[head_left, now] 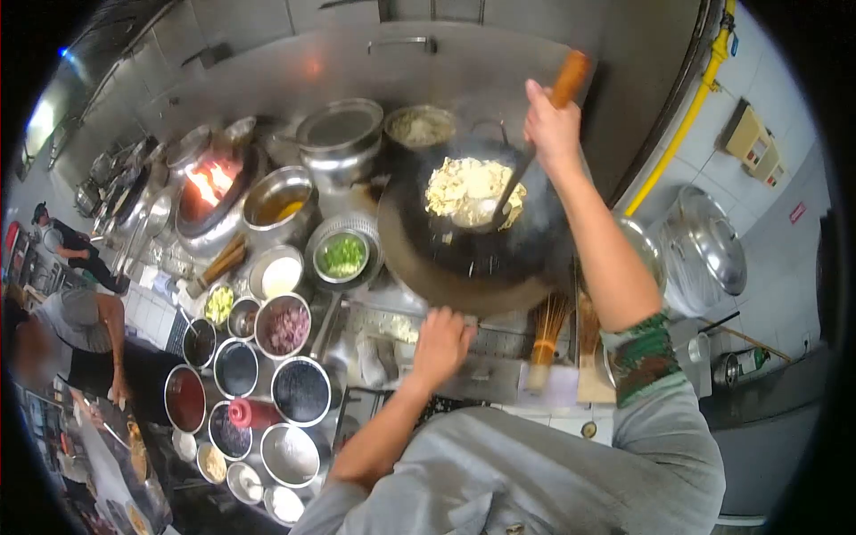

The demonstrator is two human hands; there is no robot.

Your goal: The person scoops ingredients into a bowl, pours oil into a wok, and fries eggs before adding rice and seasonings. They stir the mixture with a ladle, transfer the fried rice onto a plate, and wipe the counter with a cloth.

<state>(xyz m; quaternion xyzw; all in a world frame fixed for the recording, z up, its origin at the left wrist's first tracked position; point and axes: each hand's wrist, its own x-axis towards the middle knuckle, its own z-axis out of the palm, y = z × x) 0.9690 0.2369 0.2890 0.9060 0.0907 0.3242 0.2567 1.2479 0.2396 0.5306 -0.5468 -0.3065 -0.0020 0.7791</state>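
My right hand (553,132) is closed around the wooden handle (569,78) of a long metal ladle (513,192). The ladle's bowl rests against pale yellow, scrambled-egg-like food (468,185) in a large dark wok (428,254). Light steam rises from the wok, and its near side is blurred. At the wok's near rim is my left hand (440,346), fingers curled at the edge and thumb a little apart; the exact contact is partly hidden.
Left of the wok stand a bowl of chopped greens (342,256), a bowl of chopped purple onion (283,325), a pot of oil (278,198) and several seasoning bowls. Flames (212,183) burn at another stove. A bamboo brush (546,339) lies nearby. Another person (85,334) works far left.
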